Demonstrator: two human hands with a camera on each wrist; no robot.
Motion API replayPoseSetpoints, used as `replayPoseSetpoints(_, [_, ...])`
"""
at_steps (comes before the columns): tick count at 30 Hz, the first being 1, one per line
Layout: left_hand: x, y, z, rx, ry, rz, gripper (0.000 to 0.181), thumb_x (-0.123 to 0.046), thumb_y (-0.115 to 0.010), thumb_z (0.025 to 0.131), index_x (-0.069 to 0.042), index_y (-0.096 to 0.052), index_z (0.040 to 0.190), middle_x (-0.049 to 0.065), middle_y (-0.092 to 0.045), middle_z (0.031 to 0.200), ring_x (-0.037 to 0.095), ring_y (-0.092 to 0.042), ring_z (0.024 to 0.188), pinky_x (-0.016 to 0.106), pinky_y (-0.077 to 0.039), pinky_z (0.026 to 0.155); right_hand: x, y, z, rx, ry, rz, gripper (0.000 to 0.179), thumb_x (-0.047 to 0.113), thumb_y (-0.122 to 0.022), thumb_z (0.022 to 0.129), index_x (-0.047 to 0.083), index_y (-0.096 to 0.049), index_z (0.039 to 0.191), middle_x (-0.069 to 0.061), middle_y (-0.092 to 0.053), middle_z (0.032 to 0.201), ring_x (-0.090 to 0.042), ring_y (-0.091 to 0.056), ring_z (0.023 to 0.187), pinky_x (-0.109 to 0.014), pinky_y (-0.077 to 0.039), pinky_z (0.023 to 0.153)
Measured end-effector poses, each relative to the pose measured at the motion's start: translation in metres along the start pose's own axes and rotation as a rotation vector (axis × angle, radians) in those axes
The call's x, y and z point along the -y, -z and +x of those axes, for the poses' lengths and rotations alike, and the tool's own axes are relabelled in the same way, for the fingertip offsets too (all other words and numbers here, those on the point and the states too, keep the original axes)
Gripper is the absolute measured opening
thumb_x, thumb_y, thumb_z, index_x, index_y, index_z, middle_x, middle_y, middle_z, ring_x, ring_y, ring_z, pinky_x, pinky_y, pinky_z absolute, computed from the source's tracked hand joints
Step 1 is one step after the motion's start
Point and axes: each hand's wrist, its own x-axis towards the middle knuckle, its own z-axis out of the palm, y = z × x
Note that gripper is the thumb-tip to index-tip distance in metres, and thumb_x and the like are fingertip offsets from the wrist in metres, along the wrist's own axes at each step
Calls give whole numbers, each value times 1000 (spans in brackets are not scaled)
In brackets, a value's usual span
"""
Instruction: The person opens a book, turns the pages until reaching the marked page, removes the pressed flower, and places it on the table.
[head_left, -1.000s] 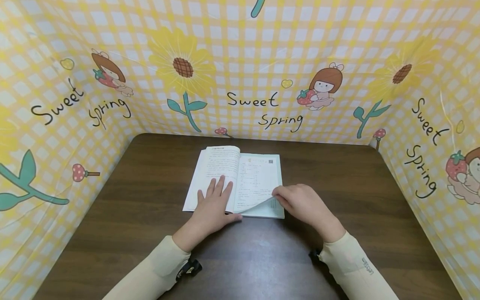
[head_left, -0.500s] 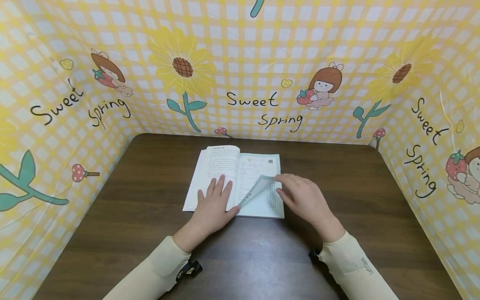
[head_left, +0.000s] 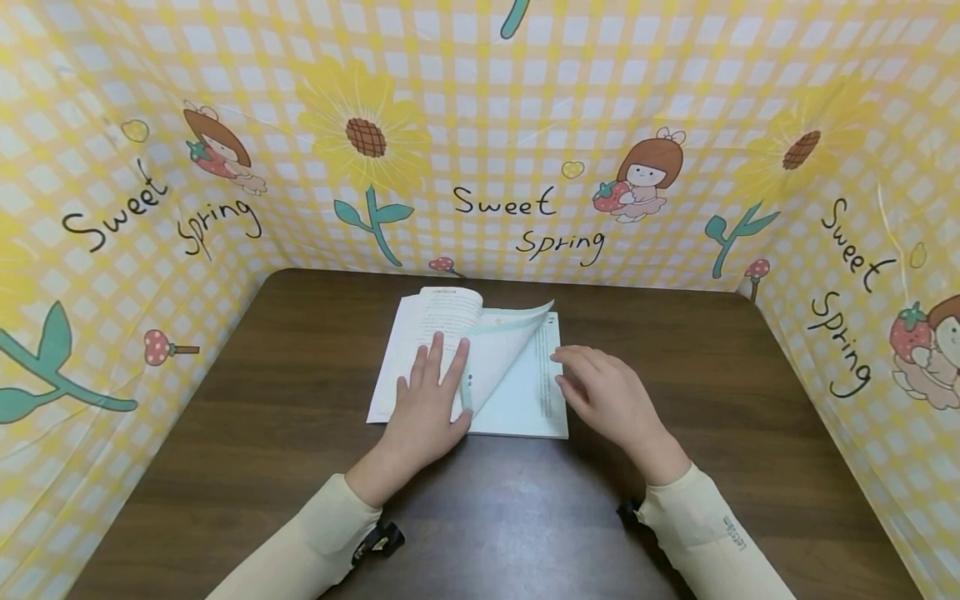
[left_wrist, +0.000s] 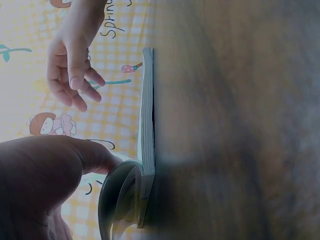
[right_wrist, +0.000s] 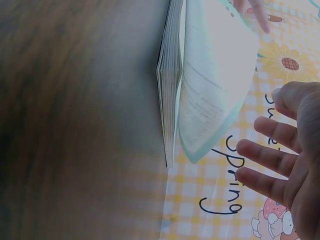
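Note:
An open book [head_left: 521, 410] lies on the table, its left pages bulging up near the spine. One right-hand page [head_left: 498, 360] is lifted and curls over toward the left, its far corner standing free. My left hand [head_left: 426, 412] rests with spread fingers on the left pages, the thumb touching the lifted page's lower edge by the spine. Just beyond the book's right edge, my right hand [head_left: 611, 398] hovers with loosely bent fingers. In the right wrist view those fingers are apart from the curling page [right_wrist: 215, 85] and hold nothing.
The brown wooden table [head_left: 697, 358] extends around the book. A yellow checked cloth [head_left: 510, 108] with flowers and cartoon figures walls the back and both sides. Each sleeve cuff has a black wrist strap, one visible near the left cuff [head_left: 330, 508].
The right hand has let go of the lower corner of the right page, and that page has swung up and leftward. The left thumb has moved onto the page's edge near the spine.

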Motion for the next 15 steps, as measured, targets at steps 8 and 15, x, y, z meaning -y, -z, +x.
replayPoseSetpoints(8, [1, 0, 0, -81, -10, 101, 108, -41, -76, 84, -26, -9, 167, 16, 27, 168, 46, 13, 156, 82, -14, 109, 0, 1, 0, 29, -12, -5, 31, 19, -72, 94, 12, -69, 124, -4, -70, 127, -27, -69, 111, -44, -56, 93])
replayPoseSetpoints(15, [0, 2, -2, -103, 9, 164, 109, -44, -75, 82, -24, -9, 167, 17, 26, 168, 45, 21, 154, 82, 1, 109, 2, 2, 0, 61, -33, -14, 31, 21, -72, 95, 13, -69, 124, -5, -69, 129, -28, -68, 113, -45, -55, 94])
